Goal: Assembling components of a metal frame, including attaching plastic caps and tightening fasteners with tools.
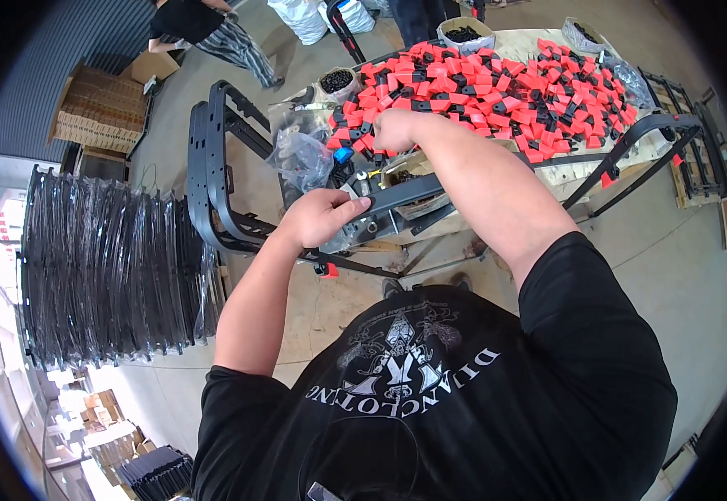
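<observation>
My left hand (321, 219) is closed round the end of a flat black metal bar (417, 191), its thumb lying along the top. The bar runs to the right at the near edge of the work table and passes under my right forearm. Over the left edge of a big heap of red and black plastic parts (463, 88), my right hand (395, 132) is curled closed; whatever its fingers hold is hidden. Close by lie a small blue object (343, 155), a yellow-and-grey tool (362, 176) and a crumpled clear plastic bag (303, 160).
Black metal frames (213, 167) stand at the table's left, another (656, 125) at its right. Tubs of small black pieces (338, 81) sit along the table. Wrapped black panels (113, 267) and stacked cardboard (100, 108) stand left. A person (205, 33) is at the far left.
</observation>
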Action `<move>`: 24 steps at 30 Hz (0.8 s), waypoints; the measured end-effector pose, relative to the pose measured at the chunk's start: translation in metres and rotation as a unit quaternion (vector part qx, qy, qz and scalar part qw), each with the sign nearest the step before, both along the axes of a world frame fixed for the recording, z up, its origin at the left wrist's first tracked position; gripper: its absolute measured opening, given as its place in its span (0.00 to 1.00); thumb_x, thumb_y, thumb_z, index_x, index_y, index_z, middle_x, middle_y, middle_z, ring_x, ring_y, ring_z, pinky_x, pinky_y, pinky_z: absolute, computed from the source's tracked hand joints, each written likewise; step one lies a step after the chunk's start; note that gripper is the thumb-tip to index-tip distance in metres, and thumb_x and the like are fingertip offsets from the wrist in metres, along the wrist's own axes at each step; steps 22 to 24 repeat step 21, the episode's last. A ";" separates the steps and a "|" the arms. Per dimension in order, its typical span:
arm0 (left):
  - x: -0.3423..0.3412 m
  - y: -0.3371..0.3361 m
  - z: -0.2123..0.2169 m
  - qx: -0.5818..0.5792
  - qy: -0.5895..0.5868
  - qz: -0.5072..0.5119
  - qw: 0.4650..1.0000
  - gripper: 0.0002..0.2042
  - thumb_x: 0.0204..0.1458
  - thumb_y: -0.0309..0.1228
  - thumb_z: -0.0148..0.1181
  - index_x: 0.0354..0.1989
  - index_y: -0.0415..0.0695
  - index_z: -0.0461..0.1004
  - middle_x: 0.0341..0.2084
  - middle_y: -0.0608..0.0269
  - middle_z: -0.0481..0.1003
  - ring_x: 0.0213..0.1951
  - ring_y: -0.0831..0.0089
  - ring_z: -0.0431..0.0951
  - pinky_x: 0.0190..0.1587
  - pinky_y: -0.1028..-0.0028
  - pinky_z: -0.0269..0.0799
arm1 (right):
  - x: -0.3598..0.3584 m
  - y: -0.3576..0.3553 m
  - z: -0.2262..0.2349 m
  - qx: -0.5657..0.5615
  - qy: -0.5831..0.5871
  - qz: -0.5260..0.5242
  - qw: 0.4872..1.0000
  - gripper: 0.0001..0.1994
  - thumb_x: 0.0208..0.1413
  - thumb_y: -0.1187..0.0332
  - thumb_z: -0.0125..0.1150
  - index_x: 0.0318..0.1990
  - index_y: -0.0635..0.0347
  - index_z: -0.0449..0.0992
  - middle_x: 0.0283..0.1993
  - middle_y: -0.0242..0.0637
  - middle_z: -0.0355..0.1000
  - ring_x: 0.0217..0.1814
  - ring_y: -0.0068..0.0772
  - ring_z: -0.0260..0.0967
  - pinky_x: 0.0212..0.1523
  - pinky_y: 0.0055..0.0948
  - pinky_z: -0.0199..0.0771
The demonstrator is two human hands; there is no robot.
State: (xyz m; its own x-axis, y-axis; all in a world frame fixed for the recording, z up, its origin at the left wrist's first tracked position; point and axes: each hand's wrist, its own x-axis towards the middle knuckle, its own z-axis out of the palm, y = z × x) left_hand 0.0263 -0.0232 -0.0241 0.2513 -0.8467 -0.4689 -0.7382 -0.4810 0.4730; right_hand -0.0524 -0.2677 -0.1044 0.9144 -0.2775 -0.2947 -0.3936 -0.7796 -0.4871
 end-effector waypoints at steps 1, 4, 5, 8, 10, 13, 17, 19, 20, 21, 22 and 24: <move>-0.003 0.005 -0.001 0.001 0.001 0.002 1.000 0.33 0.57 0.61 0.54 0.37 0.36 0.82 0.26 0.46 0.79 0.33 0.56 0.79 0.41 0.62 0.73 | -0.004 0.010 0.008 -0.010 -0.002 0.018 1.000 0.17 0.51 0.58 0.63 0.39 0.64 0.81 0.37 0.49 0.80 0.41 0.45 0.79 0.45 0.40 0.77; -0.017 0.016 -0.002 0.001 -0.002 0.023 1.000 0.33 0.56 0.61 0.56 0.34 0.35 0.81 0.22 0.51 0.76 0.29 0.60 0.76 0.37 0.63 0.71 | -0.016 0.033 0.013 -0.007 -0.057 0.053 0.997 0.19 0.50 0.56 0.59 0.38 0.65 0.84 0.41 0.55 0.79 0.44 0.53 0.79 0.49 0.45 0.77; -0.023 0.020 0.005 0.012 0.016 0.038 0.999 0.32 0.56 0.60 0.57 0.33 0.35 0.80 0.21 0.53 0.75 0.27 0.63 0.74 0.35 0.64 0.70 | -0.021 0.040 0.014 0.014 -0.067 0.049 0.996 0.19 0.50 0.57 0.59 0.36 0.66 0.84 0.41 0.55 0.79 0.44 0.52 0.78 0.49 0.45 0.77; -0.024 0.038 0.001 -0.001 0.089 0.064 0.994 0.26 0.58 0.53 0.59 0.32 0.36 0.79 0.19 0.61 0.72 0.23 0.73 0.69 0.30 0.68 0.67 | -0.034 0.051 0.018 0.048 -0.076 0.054 0.995 0.17 0.50 0.58 0.60 0.34 0.66 0.82 0.38 0.52 0.80 0.42 0.51 0.78 0.47 0.44 0.77; -0.022 0.049 -0.002 0.012 0.219 0.063 0.974 0.19 0.61 0.45 0.60 0.33 0.38 0.79 0.18 0.68 0.68 0.22 0.78 0.66 0.27 0.71 0.62 | -0.048 0.059 0.022 0.071 -0.119 0.015 0.990 0.15 0.51 0.59 0.61 0.36 0.63 0.82 0.39 0.50 0.80 0.43 0.50 0.78 0.46 0.43 0.76; -0.034 0.061 0.005 0.010 0.255 0.060 0.965 0.15 0.63 0.40 0.59 0.32 0.38 0.76 0.18 0.73 0.66 0.22 0.81 0.63 0.25 0.74 0.59 | -0.063 0.072 0.030 0.071 -0.126 0.008 0.989 0.13 0.51 0.60 0.61 0.38 0.60 0.81 0.38 0.48 0.80 0.43 0.49 0.78 0.46 0.43 0.76; -0.049 0.081 0.012 -0.051 0.144 -0.015 0.988 0.19 0.63 0.43 0.56 0.31 0.38 0.74 0.18 0.60 0.70 0.22 0.69 0.69 0.29 0.65 0.68 | -0.079 0.090 0.034 0.153 -0.299 0.002 0.942 0.08 0.54 0.66 0.64 0.35 0.61 0.77 0.29 0.41 0.77 0.32 0.34 0.76 0.35 0.36 0.75; -0.054 0.088 0.002 -0.146 0.054 -0.085 0.984 0.20 0.62 0.47 0.55 0.34 0.38 0.77 0.21 0.47 0.74 0.25 0.51 0.76 0.32 0.58 0.71 | -0.103 0.102 0.063 0.141 -0.400 -0.117 0.898 0.08 0.57 0.67 0.64 0.39 0.62 0.76 0.33 0.39 0.78 0.34 0.30 0.75 0.38 0.31 0.75; -0.057 0.091 0.001 -0.138 0.037 -0.103 0.984 0.22 0.58 0.50 0.59 0.37 0.40 0.80 0.28 0.44 0.78 0.35 0.52 0.82 0.40 0.60 0.75 | -0.122 0.105 0.078 0.178 -0.449 -0.143 0.864 0.09 0.57 0.66 0.65 0.41 0.60 0.76 0.34 0.38 0.78 0.35 0.29 0.75 0.40 0.30 0.75; -0.057 0.073 0.003 -0.150 0.043 -0.128 0.979 0.22 0.58 0.50 0.59 0.37 0.40 0.80 0.28 0.44 0.78 0.35 0.52 0.82 0.40 0.60 0.75 | -0.142 0.111 0.097 0.165 -0.448 -0.153 0.865 0.10 0.56 0.63 0.65 0.39 0.59 0.77 0.34 0.41 0.79 0.37 0.34 0.77 0.41 0.33 0.76; -0.057 0.073 0.003 -0.150 0.043 -0.128 0.979 0.22 0.58 0.50 0.59 0.37 0.40 0.80 0.28 0.44 0.78 0.35 0.52 0.82 0.40 0.60 0.75 | -0.142 0.111 0.097 0.165 -0.448 -0.153 0.865 0.10 0.56 0.63 0.65 0.39 0.59 0.77 0.34 0.41 0.79 0.37 0.34 0.77 0.41 0.33 0.76; -0.057 0.073 0.003 -0.150 0.043 -0.128 0.979 0.22 0.58 0.50 0.59 0.37 0.40 0.80 0.28 0.44 0.78 0.35 0.52 0.82 0.40 0.60 0.75 | -0.142 0.111 0.097 0.165 -0.448 -0.153 0.865 0.10 0.56 0.63 0.65 0.39 0.59 0.77 0.34 0.41 0.79 0.37 0.34 0.77 0.41 0.33 0.76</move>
